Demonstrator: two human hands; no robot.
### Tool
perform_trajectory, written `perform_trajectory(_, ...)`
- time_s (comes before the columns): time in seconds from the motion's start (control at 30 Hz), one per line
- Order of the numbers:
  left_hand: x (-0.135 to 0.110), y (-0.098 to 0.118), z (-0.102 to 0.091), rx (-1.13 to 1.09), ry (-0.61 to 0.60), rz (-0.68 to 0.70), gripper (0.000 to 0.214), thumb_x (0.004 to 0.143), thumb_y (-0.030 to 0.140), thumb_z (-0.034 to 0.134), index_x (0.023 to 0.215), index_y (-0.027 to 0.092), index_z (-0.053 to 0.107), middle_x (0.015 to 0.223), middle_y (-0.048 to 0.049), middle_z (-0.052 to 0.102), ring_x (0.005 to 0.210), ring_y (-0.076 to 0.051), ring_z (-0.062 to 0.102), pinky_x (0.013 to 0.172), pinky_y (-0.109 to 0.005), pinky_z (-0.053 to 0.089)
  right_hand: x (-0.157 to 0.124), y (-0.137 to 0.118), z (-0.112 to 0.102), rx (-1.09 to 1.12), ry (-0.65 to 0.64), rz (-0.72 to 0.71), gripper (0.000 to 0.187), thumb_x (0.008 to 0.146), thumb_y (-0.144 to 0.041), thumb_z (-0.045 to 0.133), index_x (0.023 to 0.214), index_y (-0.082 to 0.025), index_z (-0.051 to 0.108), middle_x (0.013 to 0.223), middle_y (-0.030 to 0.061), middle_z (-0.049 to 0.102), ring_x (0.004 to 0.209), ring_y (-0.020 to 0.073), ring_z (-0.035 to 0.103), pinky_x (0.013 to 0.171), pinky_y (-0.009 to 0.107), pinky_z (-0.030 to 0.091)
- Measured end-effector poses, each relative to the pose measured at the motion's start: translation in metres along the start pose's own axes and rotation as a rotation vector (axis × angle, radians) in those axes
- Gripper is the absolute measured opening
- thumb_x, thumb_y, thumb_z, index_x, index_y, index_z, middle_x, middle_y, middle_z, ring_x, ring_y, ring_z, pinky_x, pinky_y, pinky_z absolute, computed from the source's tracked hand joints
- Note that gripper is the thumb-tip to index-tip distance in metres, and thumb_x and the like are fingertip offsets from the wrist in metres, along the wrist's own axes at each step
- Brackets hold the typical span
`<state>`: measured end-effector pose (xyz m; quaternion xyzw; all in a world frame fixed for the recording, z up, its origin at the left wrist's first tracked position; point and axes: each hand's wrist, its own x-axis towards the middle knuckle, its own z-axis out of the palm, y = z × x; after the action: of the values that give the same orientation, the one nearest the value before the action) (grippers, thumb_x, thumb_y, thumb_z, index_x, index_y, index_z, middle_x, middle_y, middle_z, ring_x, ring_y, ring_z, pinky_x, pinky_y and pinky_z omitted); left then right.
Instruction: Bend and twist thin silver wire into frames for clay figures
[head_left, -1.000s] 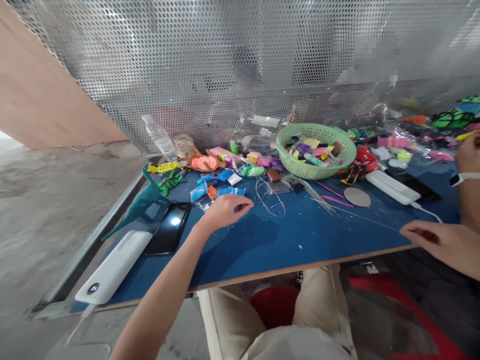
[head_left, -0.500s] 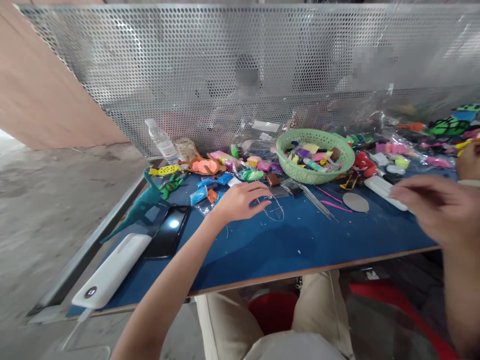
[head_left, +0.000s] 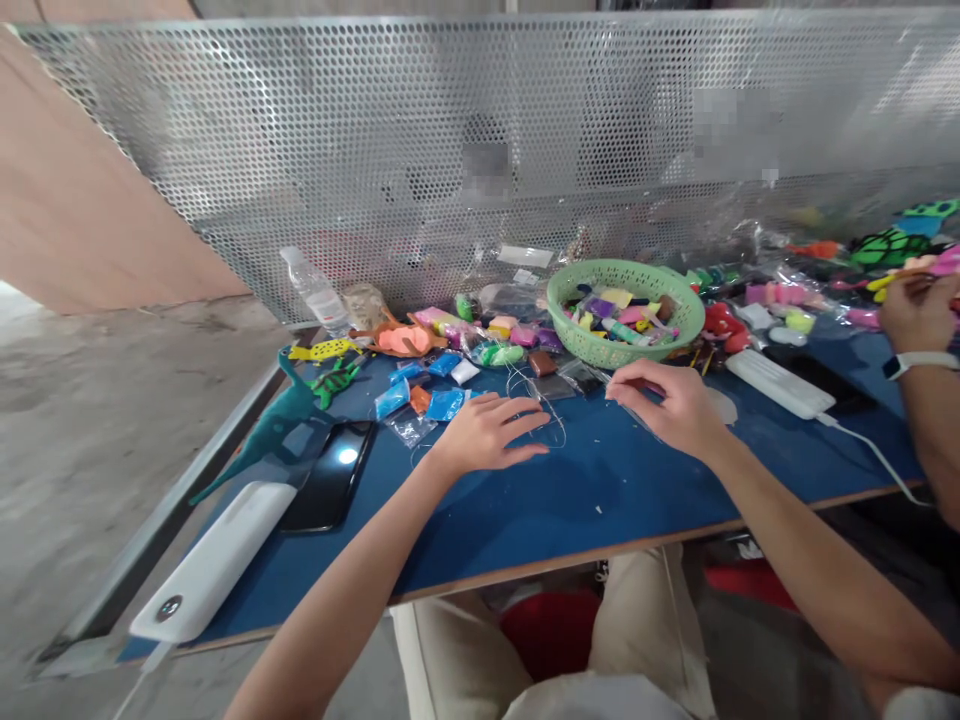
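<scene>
My left hand [head_left: 491, 435] hovers low over the blue table, palm down with fingers spread, and holds nothing. Just beyond and beside its fingertips is a loop of thin wire [head_left: 561, 425]. My right hand [head_left: 667, 405] is bent over the bundle of thin straight wires, its fingers curled into a pinch; anything between the fingertips is too small to make out. That hand covers much of the bundle and part of a flat grey oval disc [head_left: 721, 406]. Behind the left hand lie blue clay packets [head_left: 446, 404] and an orange packet [head_left: 421, 400].
A green basket [head_left: 626, 352] holds coloured clay pieces. At left are a teal dinosaur figure [head_left: 279, 425], a phone [head_left: 330, 478], a white power bank [head_left: 214, 565] and a bottle [head_left: 315, 290]. Another person's hand [head_left: 919, 315] works at far right. A perforated metal panel [head_left: 360, 130] stands behind.
My right hand has come left from the right side to the wire bundle, uncovering a white power bank and dark phone. My left hand has shifted slightly down and spread its fingers.
</scene>
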<state>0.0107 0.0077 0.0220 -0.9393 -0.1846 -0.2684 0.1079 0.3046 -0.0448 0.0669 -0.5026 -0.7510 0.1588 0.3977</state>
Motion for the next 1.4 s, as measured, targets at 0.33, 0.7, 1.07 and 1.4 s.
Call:
perform_trajectory(0.33, -0.003, -0.009, 0.001, -0.009, -0.126, 0.022, 0.027, 0.102, 0.039, 0.052, 0.103, 0.024, 0.074, 0.115, -0.0067, 0.073, 0.087, -0.018, 0.070, 0.080, -0.032, 0.052, -0.032, 0.054, 0.027, 0.099, -0.235, 0.095, 0.022, 0.094, -0.043, 0.057, 0.092, -0.024, 0.068, 0.093, 0.0052, 0.076, 0.087, 0.0233, 0.072, 0.079, 0.035, 0.056)
perform_trajectory(0.7, -0.006, -0.014, 0.002, -0.057, -0.096, -0.029, 0.023, 0.100, 0.036, 0.056, 0.102, 0.021, 0.073, 0.109, -0.0064, 0.074, 0.094, -0.020, 0.071, 0.084, -0.035, 0.053, -0.002, 0.057, 0.060, -0.242, -0.436, 0.178, 0.025, 0.086, -0.046, 0.066, 0.083, -0.021, 0.068, 0.073, 0.0055, 0.074, 0.069, 0.0219, 0.069, 0.064, 0.031, 0.047)
perform_trajectory(1.07, -0.008, -0.018, -0.002, -0.024, -0.085, -0.049, 0.026, 0.101, 0.038, 0.054, 0.097, 0.021, 0.073, 0.098, -0.0041, 0.076, 0.084, -0.016, 0.071, 0.077, -0.030, 0.052, 0.049, 0.045, 0.055, -0.369, -0.784, 0.331, 0.028, 0.075, -0.025, 0.057, 0.049, -0.017, 0.062, 0.054, 0.0069, 0.067, 0.051, 0.0159, 0.062, 0.057, 0.026, 0.045)
perform_trajectory(1.4, -0.025, -0.012, -0.017, -0.067, 0.051, -0.162, 0.023, 0.096, 0.041, 0.061, 0.102, 0.019, 0.063, 0.093, -0.0038, 0.073, 0.067, -0.012, 0.066, 0.060, -0.025, 0.048, -0.001, 0.028, -0.024, 0.146, -0.872, 0.194, 0.011, 0.087, -0.029, 0.058, 0.081, -0.020, 0.058, 0.072, -0.0003, 0.062, 0.064, 0.0137, 0.055, 0.061, 0.026, 0.043)
